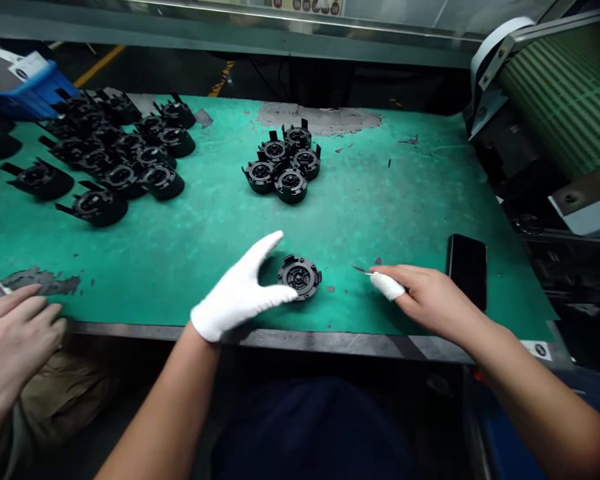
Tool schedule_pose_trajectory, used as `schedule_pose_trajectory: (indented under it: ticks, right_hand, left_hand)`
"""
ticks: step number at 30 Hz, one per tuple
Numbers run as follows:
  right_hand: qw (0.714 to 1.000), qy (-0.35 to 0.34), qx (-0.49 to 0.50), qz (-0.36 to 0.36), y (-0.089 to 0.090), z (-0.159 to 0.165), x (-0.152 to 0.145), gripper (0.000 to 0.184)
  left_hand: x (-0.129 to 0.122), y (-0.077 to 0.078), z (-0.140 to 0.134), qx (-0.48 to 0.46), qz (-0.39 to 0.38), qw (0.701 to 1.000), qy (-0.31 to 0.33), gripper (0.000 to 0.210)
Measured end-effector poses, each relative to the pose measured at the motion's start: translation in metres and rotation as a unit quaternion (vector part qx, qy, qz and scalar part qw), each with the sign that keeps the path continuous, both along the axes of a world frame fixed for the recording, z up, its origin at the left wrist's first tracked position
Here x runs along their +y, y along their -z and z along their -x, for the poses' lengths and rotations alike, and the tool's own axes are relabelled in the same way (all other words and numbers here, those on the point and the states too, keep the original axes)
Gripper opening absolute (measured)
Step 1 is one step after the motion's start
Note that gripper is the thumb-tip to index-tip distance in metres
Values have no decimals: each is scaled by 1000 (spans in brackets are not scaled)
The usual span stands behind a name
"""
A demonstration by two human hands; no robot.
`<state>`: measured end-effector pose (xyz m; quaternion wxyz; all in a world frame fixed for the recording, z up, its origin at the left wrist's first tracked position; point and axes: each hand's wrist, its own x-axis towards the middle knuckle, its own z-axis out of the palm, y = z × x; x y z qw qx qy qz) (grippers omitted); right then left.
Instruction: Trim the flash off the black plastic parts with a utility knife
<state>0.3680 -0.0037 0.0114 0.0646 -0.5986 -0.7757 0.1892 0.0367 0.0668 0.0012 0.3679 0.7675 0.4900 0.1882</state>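
Currently left hand (243, 288) by black part (304, 275); right hand (430, 293) holding tool (362, 270).

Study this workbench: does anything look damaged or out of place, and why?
The green tabletop covering looks damaged: a ragged grey patch breaks its surface along the far edge, with smaller ones elsewhere. The black rectangular phone near the right edge seems out of place on a workbench.

Green-topped bench (390, 200) | lone black disc (306, 280) | five black parts (291, 183): beyond disc | larger black group (103, 208): beyond disc, leftward | phone (467, 270): right of disc
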Motion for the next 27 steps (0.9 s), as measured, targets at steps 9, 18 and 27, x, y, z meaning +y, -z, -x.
schedule_pose_trajectory:
  ticks: [9,18,27]
  right_hand:
    - [995,-64,-70,9,-12,63,16,38]
    - [990,-34,-135,-5,-19,67,19,43]
    - [970,182,-163,-9,-19,-2,28,40]
  left_hand:
    - [-29,38,-33,-17,-69,997,-43,98]
    - [-27,33,-38,-31,-50,996,-67,92]
    - [-31,22,-25,-47,-51,998,4,84]
